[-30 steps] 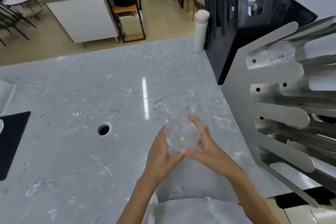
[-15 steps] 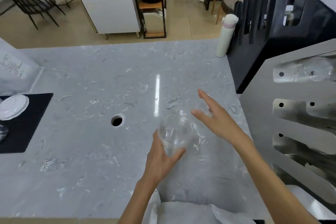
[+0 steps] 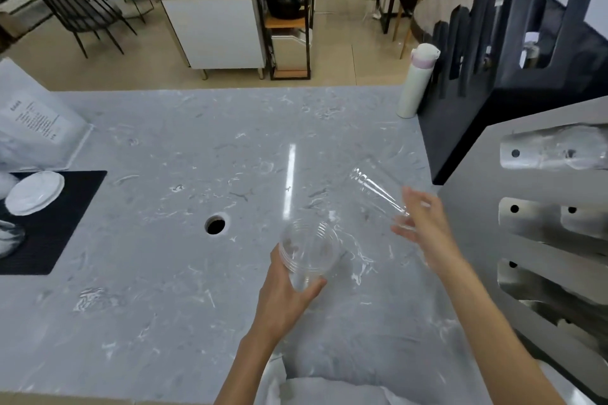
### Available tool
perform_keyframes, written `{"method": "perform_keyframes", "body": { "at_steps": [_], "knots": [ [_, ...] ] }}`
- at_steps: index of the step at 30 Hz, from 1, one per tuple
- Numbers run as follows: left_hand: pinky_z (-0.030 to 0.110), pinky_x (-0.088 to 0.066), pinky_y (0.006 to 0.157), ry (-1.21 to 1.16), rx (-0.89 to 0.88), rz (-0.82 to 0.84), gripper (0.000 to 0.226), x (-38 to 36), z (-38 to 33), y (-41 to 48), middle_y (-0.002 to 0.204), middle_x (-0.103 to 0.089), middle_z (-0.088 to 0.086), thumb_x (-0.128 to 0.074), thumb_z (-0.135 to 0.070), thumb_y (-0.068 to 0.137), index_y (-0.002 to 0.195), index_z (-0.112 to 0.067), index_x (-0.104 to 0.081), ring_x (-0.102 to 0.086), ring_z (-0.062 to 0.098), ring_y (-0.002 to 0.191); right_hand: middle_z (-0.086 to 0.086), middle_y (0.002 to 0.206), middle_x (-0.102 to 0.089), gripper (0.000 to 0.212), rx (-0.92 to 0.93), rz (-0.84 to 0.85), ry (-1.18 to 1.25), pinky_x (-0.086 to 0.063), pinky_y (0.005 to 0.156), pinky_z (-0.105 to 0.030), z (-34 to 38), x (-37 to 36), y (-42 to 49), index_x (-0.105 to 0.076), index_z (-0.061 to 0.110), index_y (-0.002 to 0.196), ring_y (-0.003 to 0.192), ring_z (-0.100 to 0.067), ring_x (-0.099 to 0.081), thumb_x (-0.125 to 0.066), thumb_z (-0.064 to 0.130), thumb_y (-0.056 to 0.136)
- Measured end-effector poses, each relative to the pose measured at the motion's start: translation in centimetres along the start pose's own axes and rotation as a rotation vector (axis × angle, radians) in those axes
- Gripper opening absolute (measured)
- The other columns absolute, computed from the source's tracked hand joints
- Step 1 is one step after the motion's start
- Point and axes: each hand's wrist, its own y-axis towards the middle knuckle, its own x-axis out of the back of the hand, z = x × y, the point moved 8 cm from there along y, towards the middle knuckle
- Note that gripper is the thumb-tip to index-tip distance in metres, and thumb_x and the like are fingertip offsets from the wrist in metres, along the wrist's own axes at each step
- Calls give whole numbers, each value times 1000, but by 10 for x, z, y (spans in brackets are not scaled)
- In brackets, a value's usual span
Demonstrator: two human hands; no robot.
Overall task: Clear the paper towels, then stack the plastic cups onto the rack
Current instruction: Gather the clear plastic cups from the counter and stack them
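Observation:
My left hand grips a clear plastic cup from below, its open mouth facing up toward me, above the grey marble counter. My right hand holds a second clear plastic cup by its rim end, tilted so its base points up and to the left. The steel cup rack stands right of my right hand, with slotted channels; clear cups lie in its top channel. No paper towels are visible on the counter.
A round hole is cut in the counter left of my hands. A black mat with white lids lies at the left edge. A white bottle and a black rack stand at the far right.
The two hands, together on the cups a second ago, have parted. My right hand has drawn one cup off and moved right toward the rack; my left keeps the other cup.

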Motion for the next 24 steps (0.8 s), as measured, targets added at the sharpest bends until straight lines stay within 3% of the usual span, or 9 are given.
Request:
{"method": "perform_keyframes", "body": {
  "at_steps": [2,5,9,13,17,19,21,22,24],
  "knots": [
    [23,-44,91,2,-28,31,87,-6,-5,3,130,-29,-54,-76,-67,72,124,-80,-9,-52,1,125,-11,88,-62,79,-217,135,381,-62,75,-36,-21,0,-14,-58,11,122,89,-25,-75,-82,62,66],
    [18,-42,85,10,-59,73,85,-15,-11,5,126,-28,-57,-78,-62,72,121,-81,-10,-51,0,122,-27,111,-67,68,-284,299,542,-58,88,-42,-35,-11,-39,-58,3,126,118,-41,-64,-86,37,74],
    [16,-41,84,58,-128,98,82,-19,-26,5,123,-29,-62,-75,-64,72,122,-80,-12,-53,-10,111,3,128,-67,58,-79,409,180,-46,107,-42,-31,-36,-67,-56,29,132,129,-19,-58,-81,27,80],
    [8,-39,79,84,-202,84,70,-11,-36,5,123,-30,-64,-69,-75,74,120,-83,-18,-42,-34,111,25,136,-59,65,19,478,-61,-50,93,-17,-19,-57,-85,-50,52,131,130,9,-48,-80,25,79],
    [8,-39,76,129,-250,78,64,-8,-39,5,127,-33,-60,-63,-80,75,125,-79,-23,-40,-37,112,22,148,-45,60,40,620,-214,-47,97,-18,-19,-75,-100,-53,51,127,127,6,-50,-77,18,83],
    [9,-40,80,105,-227,60,70,-10,-32,5,129,-29,-61,-62,-84,73,128,-79,-19,-41,-34,113,25,154,-32,70,77,676,-319,-41,108,-22,-22,-84,-108,-43,46,138,129,16,-41,-76,13,86],
    [14,-47,87,12,-187,52,78,-13,-23,7,135,-35,-53,-67,-82,71,134,-73,-23,-48,-22,118,43,150,-21,87,129,685,-429,-31,115,-25,-24,-87,-113,-25,36,152,136,21,-25,-77,16,85],
    [22,-53,87,-46,-168,70,76,-17,-19,11,136,-47,-39,-72,-75,73,137,-60,-34,-57,-9,118,47,150,-15,95,153,678,-458,-29,114,-24,-23,-87,-114,-19,38,154,139,20,-19,-79,19,83],
    [35,-58,76,-152,-187,96,52,-22,-21,17,110,-64,-9,-80,-57,80,119,-30,-57,-66,16,94,40,156,-1,101,216,641,-477,-30,111,-20,-16,-82,-116,-15,52,151,141,21,-9,-82,30,78]
  ]
}}
